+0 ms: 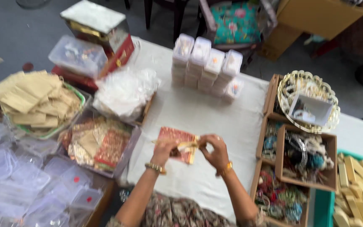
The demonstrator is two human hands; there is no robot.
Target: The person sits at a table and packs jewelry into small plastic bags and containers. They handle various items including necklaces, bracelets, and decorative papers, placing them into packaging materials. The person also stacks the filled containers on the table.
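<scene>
Tablecloth (215, 117) mid bare; hands (164, 151) (216, 152) prob. gripping pouch (176, 141).

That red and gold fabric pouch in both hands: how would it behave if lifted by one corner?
The red and gold fabric pouch probably flops, since it looks thin and soft. It seems light: the left hand and right hand pinch it by fingertips only. Its gold drawstring likely dangles.

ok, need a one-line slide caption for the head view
Both hands, left hand and right hand, hold a red-and-gold pouch over a white-clothed table amid stacked clear boxes and bangle trays.
</scene>
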